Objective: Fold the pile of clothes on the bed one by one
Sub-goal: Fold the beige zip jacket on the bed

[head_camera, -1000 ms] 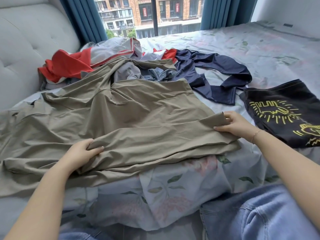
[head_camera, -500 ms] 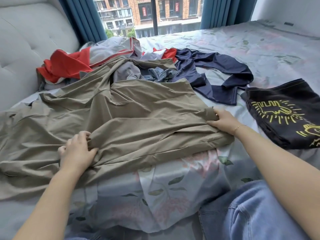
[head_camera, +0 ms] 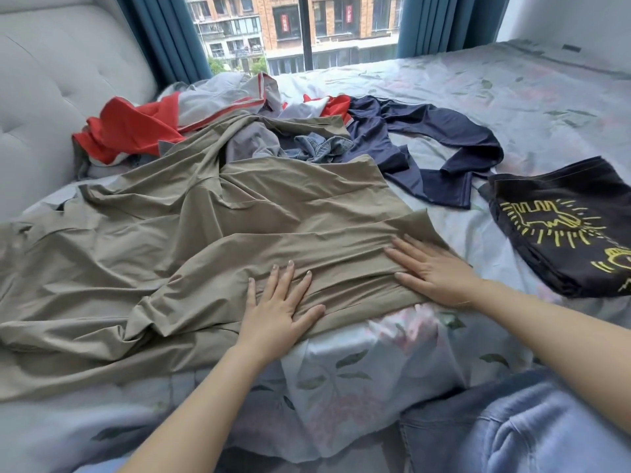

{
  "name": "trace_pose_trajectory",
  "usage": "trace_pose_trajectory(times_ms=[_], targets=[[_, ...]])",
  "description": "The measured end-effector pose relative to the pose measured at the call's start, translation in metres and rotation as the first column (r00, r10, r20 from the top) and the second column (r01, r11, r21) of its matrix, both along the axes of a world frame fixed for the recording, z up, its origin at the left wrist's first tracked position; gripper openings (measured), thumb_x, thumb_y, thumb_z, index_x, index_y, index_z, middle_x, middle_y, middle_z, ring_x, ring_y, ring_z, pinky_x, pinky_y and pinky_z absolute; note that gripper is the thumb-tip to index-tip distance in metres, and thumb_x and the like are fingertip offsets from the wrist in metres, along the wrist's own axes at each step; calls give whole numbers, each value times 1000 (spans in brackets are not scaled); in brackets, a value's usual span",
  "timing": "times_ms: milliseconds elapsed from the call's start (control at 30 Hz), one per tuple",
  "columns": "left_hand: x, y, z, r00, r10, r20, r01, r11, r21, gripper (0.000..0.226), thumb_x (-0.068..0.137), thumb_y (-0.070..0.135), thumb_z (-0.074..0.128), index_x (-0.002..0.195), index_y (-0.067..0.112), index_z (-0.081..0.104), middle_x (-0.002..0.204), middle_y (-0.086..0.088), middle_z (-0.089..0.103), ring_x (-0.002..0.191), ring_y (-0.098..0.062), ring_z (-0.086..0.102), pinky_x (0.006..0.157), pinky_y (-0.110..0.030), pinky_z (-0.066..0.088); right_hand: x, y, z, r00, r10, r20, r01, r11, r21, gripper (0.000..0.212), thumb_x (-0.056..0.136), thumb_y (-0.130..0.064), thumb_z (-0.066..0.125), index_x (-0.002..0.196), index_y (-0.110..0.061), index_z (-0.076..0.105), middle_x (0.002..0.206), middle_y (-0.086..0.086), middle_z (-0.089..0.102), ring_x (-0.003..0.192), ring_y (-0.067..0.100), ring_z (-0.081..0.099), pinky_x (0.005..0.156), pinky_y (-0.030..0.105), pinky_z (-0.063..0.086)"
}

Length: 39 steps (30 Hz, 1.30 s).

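Change since half a second ago: both hands have let go of the cloth edges they were pinching and now lie flat on the khaki garment (head_camera: 211,240); the left hand (head_camera: 278,302) has slid in from the left toward the middle, and the right hand (head_camera: 435,268) has turned palm-down over the folded right end.

Task's thing: the khaki garment lies spread across the near half of the bed (head_camera: 512,107), its right end doubled over into a band, its left end trailing off in loose wrinkles.

Hands: both spread-fingered, palms down, gripping nothing, side by side but not touching, pressing the doubled band.

Step in hand: smoothing the first fold of this garment, by my reading; the fold is not yet finished.

Next move calls for: taking up the loose left portion and bringing it over the flattened band, keeping the edges square.

Rest of the pile: a red and grey garment (head_camera: 136,131), a denim piece (head_camera: 321,148) and a navy garment (head_camera: 409,148) lie heaped behind, unfolded.

Done already: a black garment with a yellow print (head_camera: 560,227) sits folded at the right, apart from the pile.

Hard to make out: what sort of garment the khaki one is, possibly trousers or a skirt; its far end is buried under the pile, and its left edge is cut off by the frame.
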<state>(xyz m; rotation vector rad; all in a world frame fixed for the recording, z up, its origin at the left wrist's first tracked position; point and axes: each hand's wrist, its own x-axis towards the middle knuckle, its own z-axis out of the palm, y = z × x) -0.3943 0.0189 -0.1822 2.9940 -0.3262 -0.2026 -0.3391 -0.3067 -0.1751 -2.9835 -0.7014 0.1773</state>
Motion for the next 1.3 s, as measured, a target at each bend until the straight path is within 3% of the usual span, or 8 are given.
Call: trace_pose_trajectory(times_ms=[200, 333, 433, 567, 800, 967, 1167, 1300], targets=[[-6, -4, 8, 998, 33, -62, -32, 999, 7, 88, 69, 82, -5, 150, 47, -2, 160, 12, -20, 147, -11, -21, 116, -51, -14, 0, -42, 2, 995, -93, -28, 94, 996, 5, 75, 77, -70, -5, 147, -42, -3, 153, -21, -14, 148, 9, -9, 117, 31, -10], [-4, -3, 32, 990, 21, -139, -23, 1000, -16, 67, 91, 70, 26, 151, 42, 19, 163, 9, 6, 150, -11, 3, 119, -46, 6, 1, -26, 14, 988, -139, 70, 134, 988, 73, 80, 81, -62, 7, 149, -28, 33, 159, -10, 16, 148, 12, 10, 119, 35, -2], [20, 0, 58, 999, 41, 28, -37, 988, -149, 42, 96, 51, 44, 134, 34, 51, 142, 12, 49, 132, -12, 43, 105, -35, 32, 14, -6, 32, 986, -99, 137, 72, 980, 186, 67, 85, -57, 23, 134, -24, 54, 148, -4, 43, 140, 15, 31, 116, 32, 13], [78, 0, 89, 977, 78, 200, -34, 976, -215, 26, 92, 29, 57, 116, 27, 65, 124, 8, 60, 116, -18, 53, 94, -34, 42, 62, 23, 61, 993, -15, 120, -27, 938, 345, 33, 93, -26, 59, 125, -18, 63, 138, 0, 52, 127, 19, 47, 104, 28, 34], [215, 22, 119, 916, 167, 365, -82, 968, -238, 30, 95, 23, 52, 124, 19, 60, 129, -4, 58, 119, -27, 51, 98, -41, 41, 204, 69, 87, 987, 2, 161, -37, 977, 210, 49, 94, -10, 49, 142, -17, 43, 146, 1, 44, 134, 22, 38, 107, 40, 36], [261, 47, 95, 942, 197, 272, -251, 951, 180, 58, 89, 49, 59, 138, 24, 41, 133, -4, 46, 126, -25, 44, 98, -40, 37, 267, 83, 59, 998, -58, 25, 59, 997, -44, 69, 86, -13, 55, 150, -19, 28, 148, 6, 40, 135, 25, 36, 109, 34, 31], [256, 59, 92, 921, 138, 364, -155, 988, 18, 39, 82, 40, 70, 112, 20, 56, 110, -5, 62, 103, -29, 60, 86, -38, 36, 269, 68, 59, 955, -17, 295, 34, 998, -53, 13, 83, -21, 61, 94, -21, 54, 101, 1, 63, 101, 24, 50, 84, 32, 29], [215, 61, 116, 861, 12, 509, 45, 994, -99, 15, 80, 23, 74, 90, 18, 63, 86, 3, 56, 78, -32, 56, 80, -38, 37, 223, 38, 78, 886, -26, 463, -37, 991, 128, 24, 69, -8, 68, 86, -14, 53, 83, 2, 58, 83, 28, 53, 78, 33, 28]])
